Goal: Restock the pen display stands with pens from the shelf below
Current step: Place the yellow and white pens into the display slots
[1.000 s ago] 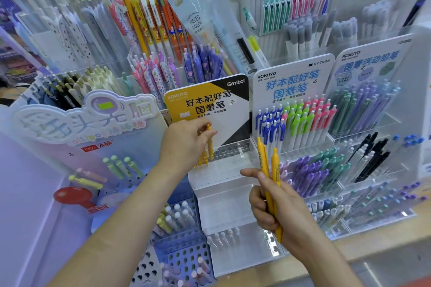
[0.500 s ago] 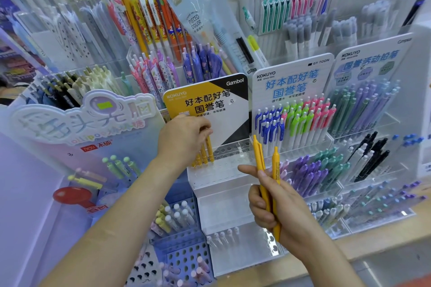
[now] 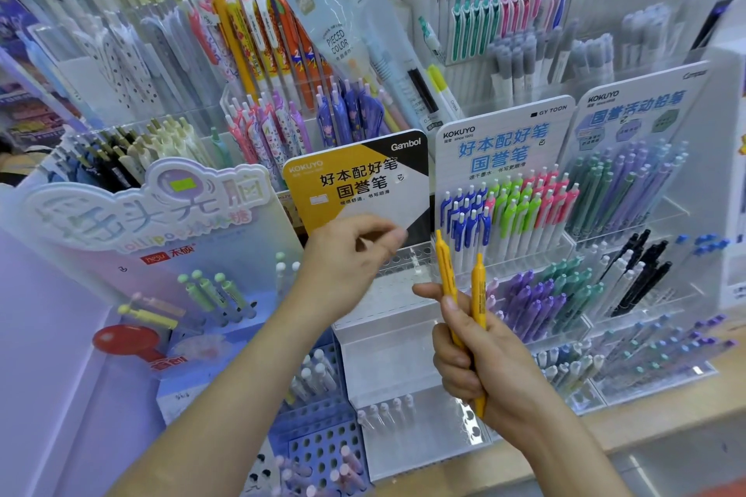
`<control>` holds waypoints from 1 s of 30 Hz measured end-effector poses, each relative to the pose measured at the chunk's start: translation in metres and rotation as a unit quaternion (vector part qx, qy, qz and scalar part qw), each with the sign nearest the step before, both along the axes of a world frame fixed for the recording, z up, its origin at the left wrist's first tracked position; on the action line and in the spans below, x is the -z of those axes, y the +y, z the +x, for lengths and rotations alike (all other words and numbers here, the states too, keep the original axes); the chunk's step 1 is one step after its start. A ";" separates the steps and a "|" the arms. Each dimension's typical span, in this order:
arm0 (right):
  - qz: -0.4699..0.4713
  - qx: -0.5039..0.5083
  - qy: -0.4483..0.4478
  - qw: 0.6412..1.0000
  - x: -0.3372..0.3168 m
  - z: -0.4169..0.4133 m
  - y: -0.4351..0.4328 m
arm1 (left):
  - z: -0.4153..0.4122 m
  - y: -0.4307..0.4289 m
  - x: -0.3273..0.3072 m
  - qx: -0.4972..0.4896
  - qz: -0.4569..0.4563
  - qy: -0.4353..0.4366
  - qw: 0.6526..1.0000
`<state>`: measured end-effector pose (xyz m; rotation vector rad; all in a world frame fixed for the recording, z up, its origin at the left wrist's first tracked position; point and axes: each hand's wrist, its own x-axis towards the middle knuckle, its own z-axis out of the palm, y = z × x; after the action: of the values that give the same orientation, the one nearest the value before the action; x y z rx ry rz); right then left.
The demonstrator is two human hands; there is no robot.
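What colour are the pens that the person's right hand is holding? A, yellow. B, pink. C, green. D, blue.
A: the right hand grips yellow pens, whose upper ends stick up above its fingers.
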<state>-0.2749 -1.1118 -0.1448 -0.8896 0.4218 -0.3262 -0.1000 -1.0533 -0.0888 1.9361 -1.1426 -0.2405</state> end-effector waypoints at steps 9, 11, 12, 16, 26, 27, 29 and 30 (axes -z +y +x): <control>-0.087 -0.006 0.040 0.995 0.000 -0.001 0.001 | -0.024 0.009 -0.011 0.116 0.009 0.290 0.950; -0.109 0.021 0.056 0.992 0.001 -0.001 0.000 | -0.020 0.011 -0.015 0.099 -0.024 0.284 0.953; -0.109 0.045 0.066 0.991 0.002 -0.001 -0.002 | -0.015 0.011 -0.018 0.079 -0.051 0.278 0.956; -0.078 0.142 0.073 0.984 0.005 -0.006 -0.012 | 0.014 0.011 -0.033 -0.011 -0.118 0.153 0.981; -0.228 0.238 0.038 0.943 -0.017 -0.007 -0.035 | 0.038 -0.005 -0.001 -0.026 -0.036 -0.149 0.988; -0.237 0.243 0.034 0.940 -0.019 -0.007 -0.038 | 0.037 -0.006 0.002 -0.026 -0.027 -0.166 0.985; -0.250 0.250 0.027 0.935 -0.024 -0.007 -0.043 | 0.037 -0.008 0.005 -0.027 -0.011 -0.183 0.983; -0.251 0.254 0.022 0.934 -0.027 -0.006 -0.045 | 0.036 -0.008 0.005 -0.026 -0.005 -0.185 0.982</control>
<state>-0.2810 -1.1565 -0.1182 -1.2832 0.6249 -0.9213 -0.0638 -1.0615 -0.0935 2.0514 -1.3220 0.1622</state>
